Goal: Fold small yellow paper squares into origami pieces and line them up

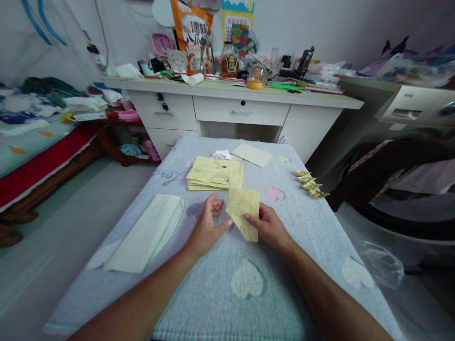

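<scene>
A sheet of yellow paper (245, 208) with its lower left corner slanted off is held above the cloth-covered table. My right hand (270, 226) grips its right edge, thumb on top and fingers behind. My left hand (209, 226) is just left of the sheet, fingers curved and apart, the thumb tip close to its slanted edge; whether they touch I cannot tell. Behind the hands lies a stack of yellow paper (209, 173). Several small folded yellow paper pieces (308, 180) stand in a row at the table's right edge.
A folded pale green-white paper bundle (149, 232) lies at the left of the table (209, 298). Toward the back are a crumpled white tissue (221, 155) and a beige card (251, 155). A cluttered white desk (227, 87) stands beyond, with a washing machine (419, 106) to the right.
</scene>
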A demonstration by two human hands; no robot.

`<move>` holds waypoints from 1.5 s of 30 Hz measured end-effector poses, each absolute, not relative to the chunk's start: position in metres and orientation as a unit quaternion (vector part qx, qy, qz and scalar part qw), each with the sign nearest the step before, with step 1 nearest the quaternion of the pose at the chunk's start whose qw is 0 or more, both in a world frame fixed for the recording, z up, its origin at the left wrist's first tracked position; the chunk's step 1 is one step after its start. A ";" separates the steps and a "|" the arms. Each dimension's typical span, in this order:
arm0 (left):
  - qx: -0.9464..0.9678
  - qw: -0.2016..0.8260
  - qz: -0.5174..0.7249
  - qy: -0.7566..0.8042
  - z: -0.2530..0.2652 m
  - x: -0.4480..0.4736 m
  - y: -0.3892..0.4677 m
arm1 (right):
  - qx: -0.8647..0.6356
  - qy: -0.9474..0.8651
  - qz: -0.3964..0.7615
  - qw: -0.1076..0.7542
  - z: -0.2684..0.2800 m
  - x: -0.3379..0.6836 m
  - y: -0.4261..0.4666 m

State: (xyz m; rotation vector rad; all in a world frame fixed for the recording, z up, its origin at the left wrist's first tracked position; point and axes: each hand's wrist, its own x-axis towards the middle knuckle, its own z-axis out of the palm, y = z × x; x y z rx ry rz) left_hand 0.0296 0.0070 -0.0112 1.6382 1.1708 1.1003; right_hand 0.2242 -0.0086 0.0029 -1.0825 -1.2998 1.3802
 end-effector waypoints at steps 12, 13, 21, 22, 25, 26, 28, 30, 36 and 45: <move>0.500 0.599 0.451 0.433 0.005 0.030 0.008 | -0.360 -0.496 0.627 0.481 0.000 0.204 -0.020; 0.499 0.596 0.455 0.435 0.006 0.029 0.008 | -0.357 -0.501 0.630 0.473 0.001 0.205 -0.021; 0.586 0.576 0.375 0.431 0.005 0.025 0.008 | -0.399 -0.444 0.615 0.514 0.019 0.229 -0.018; 0.595 0.574 0.361 0.431 0.005 0.026 0.008 | -0.401 -0.442 0.617 0.513 0.021 0.232 -0.017; 0.612 0.576 0.346 0.417 0.004 0.028 0.010 | -0.418 -0.451 0.599 0.512 0.022 0.237 -0.012; 0.613 0.580 0.346 0.410 0.003 0.029 0.010 | -0.428 -0.457 0.589 0.511 0.021 0.237 -0.011; 0.609 0.590 0.350 0.399 0.003 0.032 0.010 | -0.447 -0.478 0.567 0.500 0.019 0.237 -0.009; 0.596 0.595 0.361 0.401 0.003 0.035 0.010 | -0.464 -0.513 0.538 0.482 0.017 0.235 -0.008; 0.613 0.538 0.388 0.430 0.000 0.039 0.011 | -0.511 -0.607 0.412 0.447 0.009 0.228 -0.010; 0.654 0.517 0.352 0.425 0.003 0.037 0.014 | -0.548 -0.619 0.343 0.447 0.003 0.227 -0.009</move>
